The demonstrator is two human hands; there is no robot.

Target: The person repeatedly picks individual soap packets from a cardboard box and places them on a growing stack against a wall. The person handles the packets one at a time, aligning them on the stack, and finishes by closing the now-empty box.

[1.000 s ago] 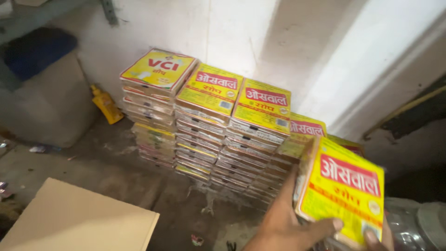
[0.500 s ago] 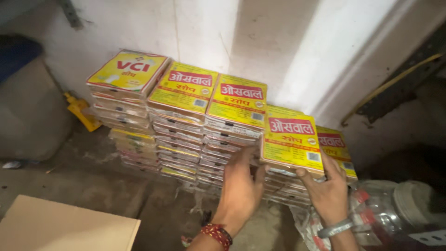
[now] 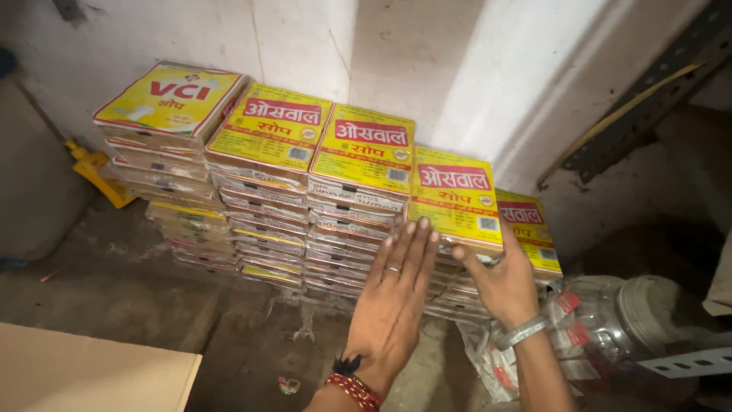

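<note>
Head view looks down on stacks of flat yellow and red soap packs against a white wall (image 3: 473,69). Farthest out to the left of both hands stands the tallest stack (image 3: 171,145), then two more stacks (image 3: 271,191) that step down rightward. The left hand (image 3: 393,305) comes next, fingers straight and together, palm flat against the front edges of the third stack and the one beside it; it is open and grips nothing. Just right of it, and a little farther from the body, lies the top pack (image 3: 456,200) of the fourth stack, its broad face up and tilted toward the camera, its long sides running away toward the wall. The right hand (image 3: 503,282) is the nearer one: its fingertips touch that pack's front lower edge, fingers partly curled, not closed round it. Right again is a lower stack (image 3: 534,236), and below the right wrist a clear plastic jar (image 3: 633,328) lies on the floor.
</note>
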